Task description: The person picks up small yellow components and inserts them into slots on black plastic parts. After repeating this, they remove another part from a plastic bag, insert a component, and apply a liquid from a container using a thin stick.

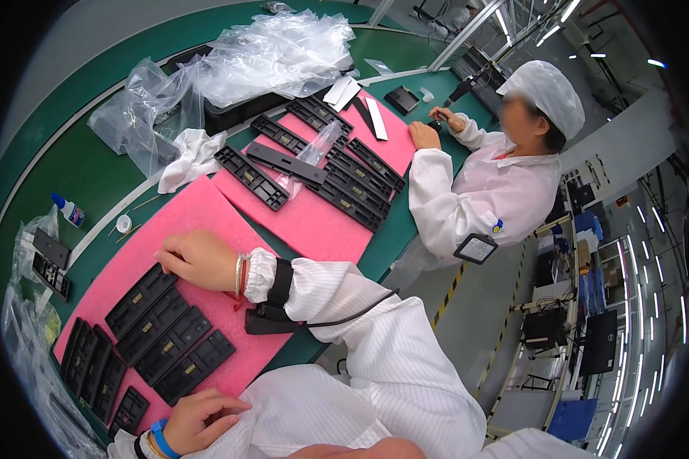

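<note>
My right hand (200, 261) reaches across the pink foam mat, its fingers curled down at the far end of a long black plastic housing (140, 300). Its fingertips are partly hidden there. That housing lies in a slanted row with several like it, their ribbed inner sides up, small yellowish pieces inside. My left hand (199, 421) rests by the mat's near edge, beside my white sleeve, fingers loosely stretched and holding nothing I can see. Closest to it is a short black housing (129, 411). More narrow black housings (92, 363) lean together at the mat's left.
A second pink mat (337, 236) bears several black housings and a clear plastic bag. Beyond are crumpled plastic film (272, 57) and a white cloth (194, 157). A blue-capped glue bottle (69, 210) and small white cup (124, 223) stand left. A co-worker (486, 180) works at the far right.
</note>
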